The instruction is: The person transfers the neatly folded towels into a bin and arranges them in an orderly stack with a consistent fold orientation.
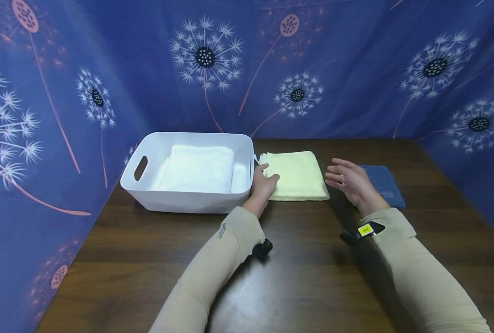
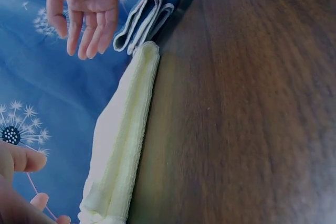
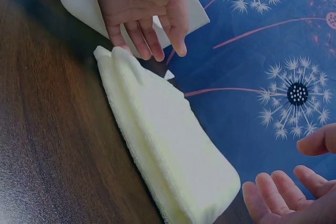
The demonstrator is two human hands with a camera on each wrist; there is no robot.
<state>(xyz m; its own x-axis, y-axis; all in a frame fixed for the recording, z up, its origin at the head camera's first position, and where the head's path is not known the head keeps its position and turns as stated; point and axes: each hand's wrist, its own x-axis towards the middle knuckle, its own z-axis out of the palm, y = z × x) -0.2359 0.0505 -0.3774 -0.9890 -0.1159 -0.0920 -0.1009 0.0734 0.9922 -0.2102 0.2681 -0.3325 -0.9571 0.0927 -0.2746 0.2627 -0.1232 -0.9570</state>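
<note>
A folded pale yellow towel (image 1: 298, 175) lies on the table, its thick layered edge facing me in both wrist views. My left hand (image 1: 264, 188) is at its left edge, beside the white basket, with thumb and fingers spread. In the right wrist view, the fingertips of that left hand (image 3: 147, 3) come down right at the towel's corner. Off the towel's right side, my right hand (image 1: 352, 185) hovers with loosely extended fingers and nothing in it. Behind that hand, a folded blue towel (image 1: 386, 185) is partly hidden.
The white plastic basket (image 1: 188, 201) with oval handle holes stands at the left, a folded white towel (image 1: 198, 169) inside it. A blue dandelion-print cloth (image 1: 247, 106) hangs behind and along both sides of the brown wooden table (image 1: 296, 277).
</note>
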